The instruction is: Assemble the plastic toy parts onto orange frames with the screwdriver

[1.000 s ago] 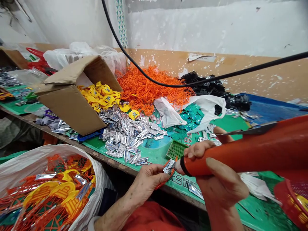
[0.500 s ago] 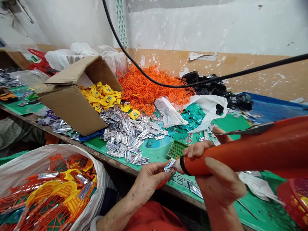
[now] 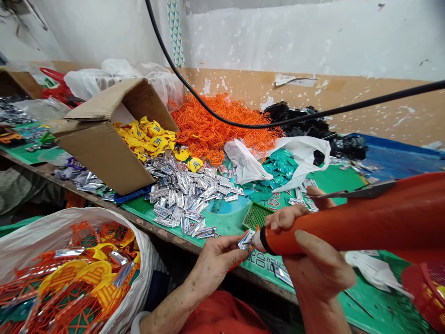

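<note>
L hand [image 3: 217, 264] holds a small silver foil pc [image 3: 246, 240] w/ a bit of orange plastic lattice [image 3: 251, 250] under it, fingers [image 3: 232, 245] and thumb pinched together on it, just above the front edge of the bench [image 3: 86, 199]. R hand [image 3: 318, 273] is wrapped around a fat orange cylindrical hand tool [image 3: 347, 227], fingers closed on the barrel, w/ a thin metal blade [image 3: 354, 194] along its top. Black-ringed tip of the tool is right at the foil pc, touching or nearly so; can't tell which from here. Sack [image 3: 28, 241], white plastic, by the lap, looks well filled w/ orange lattice, yellow plastic pcs and silver strips. Bench holds big loose heaps too: silver foil pcs [image 3: 184, 195] on a green mat, yellow pcs [image 3: 146, 139] spilling from a tipped cardboard box [image 3: 104, 153], orange lattice pile [image 3: 219, 125], teal pcs [image 3: 278, 169] beside a white plastic bag [image 3: 302, 155], black pile [image 3: 295, 118] by the wall. So: sack well stocked, lots of loose pcs on bench, one pc in hand at the tool. Green perforated square [image 3: 256, 215] sits just past the hands, red basket [image 3: 422, 290] at lower right.
</note>
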`<state>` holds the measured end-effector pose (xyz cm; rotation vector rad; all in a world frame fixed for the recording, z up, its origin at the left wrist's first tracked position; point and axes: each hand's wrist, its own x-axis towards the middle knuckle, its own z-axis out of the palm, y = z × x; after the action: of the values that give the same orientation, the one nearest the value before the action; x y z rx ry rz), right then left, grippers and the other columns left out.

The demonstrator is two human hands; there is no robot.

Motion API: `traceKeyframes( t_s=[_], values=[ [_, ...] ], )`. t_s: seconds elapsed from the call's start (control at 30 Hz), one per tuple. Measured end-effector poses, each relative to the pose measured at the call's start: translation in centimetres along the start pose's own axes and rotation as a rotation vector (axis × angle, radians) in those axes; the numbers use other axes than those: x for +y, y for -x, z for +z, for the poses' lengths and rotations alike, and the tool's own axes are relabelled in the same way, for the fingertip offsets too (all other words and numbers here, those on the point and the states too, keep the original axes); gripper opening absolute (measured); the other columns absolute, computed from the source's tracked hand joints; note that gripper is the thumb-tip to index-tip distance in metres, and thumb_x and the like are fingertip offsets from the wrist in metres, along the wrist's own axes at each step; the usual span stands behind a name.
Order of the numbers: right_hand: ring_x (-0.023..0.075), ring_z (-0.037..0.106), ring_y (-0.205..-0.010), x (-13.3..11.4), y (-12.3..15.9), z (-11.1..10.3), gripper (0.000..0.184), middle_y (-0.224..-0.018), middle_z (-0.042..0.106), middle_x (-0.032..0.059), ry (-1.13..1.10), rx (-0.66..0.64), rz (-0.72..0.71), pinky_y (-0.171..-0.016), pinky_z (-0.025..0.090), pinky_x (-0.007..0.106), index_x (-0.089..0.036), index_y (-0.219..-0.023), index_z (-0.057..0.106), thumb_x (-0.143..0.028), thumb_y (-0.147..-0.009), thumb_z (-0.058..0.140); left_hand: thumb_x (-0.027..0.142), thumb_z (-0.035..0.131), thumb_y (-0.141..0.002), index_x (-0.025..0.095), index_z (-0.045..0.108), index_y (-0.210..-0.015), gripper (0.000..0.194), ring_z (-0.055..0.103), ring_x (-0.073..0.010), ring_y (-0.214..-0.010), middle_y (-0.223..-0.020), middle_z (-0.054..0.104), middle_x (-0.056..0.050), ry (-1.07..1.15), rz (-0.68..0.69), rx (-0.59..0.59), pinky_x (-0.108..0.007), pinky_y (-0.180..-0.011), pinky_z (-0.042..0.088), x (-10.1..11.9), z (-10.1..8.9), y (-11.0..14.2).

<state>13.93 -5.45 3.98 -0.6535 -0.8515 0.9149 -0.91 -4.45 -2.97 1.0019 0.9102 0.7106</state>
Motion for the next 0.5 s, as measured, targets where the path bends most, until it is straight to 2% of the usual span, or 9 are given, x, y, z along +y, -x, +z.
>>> traceKeyframes(
  t_s=[0.27,0.5],
  values=[
    [0.0157,0.057,-0.065,-0.07,0.05,-0.19,0.039,-0.070,0.062,-0.0029,0.011,0.001,-0.013,-0.068,0.050,0.035,-0.031,-0.110,0.060,-0.023,-0.073,0.069,0.044,0.075,-0.072,0.017,0.078,-0.093,0.035,0.047,-0.0147,-0.066,-0.071,0.063,-0.001,-0.020,0.020,-0.004,-0.026,-0.062,0.033,0.64,0.46,0.08],
    [0.0158,0.057,-0.063,-0.16,0.15,-0.08,0.048,-0.069,0.062,-0.0040,0.030,0.008,0.000,-0.065,0.051,0.035,-0.032,-0.115,0.056,-0.019,-0.071,0.068,0.038,0.075,-0.071,0.018,0.079,-0.094,0.031,0.046,-0.0145,-0.067,-0.071,0.064,0.000,-0.005,0.019,-0.001,-0.026,-0.064,0.032,0.99,0.85,0.24]
  ],
)
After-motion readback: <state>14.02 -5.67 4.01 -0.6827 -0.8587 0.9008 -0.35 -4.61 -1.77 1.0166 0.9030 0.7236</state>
